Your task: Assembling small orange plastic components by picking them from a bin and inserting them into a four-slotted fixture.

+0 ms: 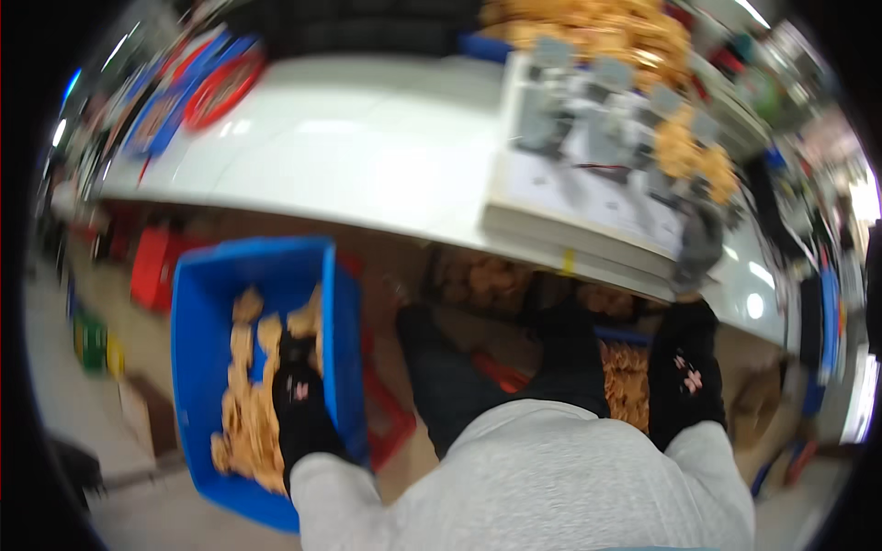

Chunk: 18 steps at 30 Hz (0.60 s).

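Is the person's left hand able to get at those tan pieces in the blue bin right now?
Probably yes. The left hand, in a black glove, is already down inside the open-topped blue bin, among the tan pieces. Nothing covers them, though the blur hides whether the fingers grip any.

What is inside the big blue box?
The blue box holds a pile of tan, biscuit-coloured pieces, blurred here. The left hand, in a black glove, reaches into them and covers the pieces beneath it. The box floor under the pile is hidden.

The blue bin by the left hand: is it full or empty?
Partly filled. The blue bin holds a loose layer of tan pieces along its floor; blue walls show above them. The gloved left hand reaches in.
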### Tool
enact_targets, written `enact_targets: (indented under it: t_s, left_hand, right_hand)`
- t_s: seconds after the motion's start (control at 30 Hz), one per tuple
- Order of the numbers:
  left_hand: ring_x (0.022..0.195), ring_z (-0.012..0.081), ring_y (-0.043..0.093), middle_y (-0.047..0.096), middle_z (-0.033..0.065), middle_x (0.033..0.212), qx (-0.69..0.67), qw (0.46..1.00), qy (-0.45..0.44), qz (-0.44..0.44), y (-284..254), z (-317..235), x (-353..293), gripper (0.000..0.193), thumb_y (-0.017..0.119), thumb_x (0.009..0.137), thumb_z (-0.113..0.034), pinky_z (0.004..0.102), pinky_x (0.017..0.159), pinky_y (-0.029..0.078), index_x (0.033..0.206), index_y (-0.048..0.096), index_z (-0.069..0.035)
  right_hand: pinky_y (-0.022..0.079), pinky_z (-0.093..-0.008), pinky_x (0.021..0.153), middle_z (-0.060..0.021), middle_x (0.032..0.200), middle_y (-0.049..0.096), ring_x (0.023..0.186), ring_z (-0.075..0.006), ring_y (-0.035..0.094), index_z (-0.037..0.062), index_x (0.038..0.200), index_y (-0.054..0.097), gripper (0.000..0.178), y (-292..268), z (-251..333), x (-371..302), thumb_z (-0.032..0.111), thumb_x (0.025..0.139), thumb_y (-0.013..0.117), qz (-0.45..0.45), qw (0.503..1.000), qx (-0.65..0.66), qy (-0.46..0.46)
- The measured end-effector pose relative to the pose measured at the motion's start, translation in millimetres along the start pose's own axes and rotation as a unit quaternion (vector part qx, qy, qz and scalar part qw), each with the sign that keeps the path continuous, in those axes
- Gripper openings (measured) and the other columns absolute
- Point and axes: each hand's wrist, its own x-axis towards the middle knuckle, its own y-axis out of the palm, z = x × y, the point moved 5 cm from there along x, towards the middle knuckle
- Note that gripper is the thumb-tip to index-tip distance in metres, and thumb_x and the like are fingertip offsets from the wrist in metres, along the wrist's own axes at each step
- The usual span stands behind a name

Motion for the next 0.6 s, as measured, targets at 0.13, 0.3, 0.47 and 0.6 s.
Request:
enact_targets:
  t_s: [0.13, 0.3, 0.47, 0.6]
  left_hand:
    - [0.104, 0.0285, 0.051, 0.049, 0.0154, 0.118, -0.124, 0.991, 0.019, -0.05, -19.4, -4.7, 1.1, 0.069, 0.064, 0.073, -0.035, 0.0403, 0.081, 0.045, 0.126, 0.036, -0.001]
    - [0.101, 0.0262, 0.053, 0.05, 0.0139, 0.116, -0.57, 0.817, 0.008, -0.093, -113.1, 12.4, 0.4, 0.065, 0.065, 0.075, -0.032, 0.0381, 0.078, 0.047, 0.125, 0.037, -0.001]
    - [0.084, 0.018, 0.056, 0.056, 0.0095, 0.098, -0.604, 0.762, 0.111, -0.208, -250.8, -130.5, -81.7, 0.039, 0.052, 0.086, -0.034, 0.0283, 0.067, 0.048, 0.11, 0.05, -0.003]
    - [0.069, 0.0122, 0.055, 0.057, 0.0078, 0.089, -0.662, 0.644, 0.366, 0.112, -307.4, -301.8, -119.0, 0.037, 0.047, 0.088, -0.03, 0.0227, 0.056, 0.045, 0.113, 0.048, -0.002]
  right_hand:
    - [0.042, -0.021, 0.054, -0.0029, 0.078, 0.055, 0.067, -0.008, 0.052, 0.0037, 0.095, 0.057, 0.021, 29.0, 38.9, -4.3, -0.001, 0.074, 0.058, 0.06, 0.996, -0.013, -0.061]
    - [0.048, -0.0234, 0.059, -0.007, 0.09, 0.055, 0.072, -0.011, 0.056, 0.0031, 0.11, 0.048, 0.043, 64.1, 59.9, 5.5, 0.002, 0.07, 0.06, 0.06, 0.995, 0.072, 0.027]
    - [0.046, -0.0229, 0.066, -0.0042, 0.091, 0.055, 0.073, -0.0084, 0.054, 0.003, 0.111, 0.048, 0.045, 64.2, 46.1, 5.4, 0.006, 0.068, 0.062, 0.125, 0.959, 0.195, 0.164]
    - [0.045, -0.0217, 0.068, -0.002, 0.087, 0.053, 0.075, -0.0073, 0.051, 0.0032, 0.106, 0.049, 0.041, 69.3, 39.0, -0.1, 0.001, 0.067, 0.061, 0.172, 0.921, 0.31, 0.161]
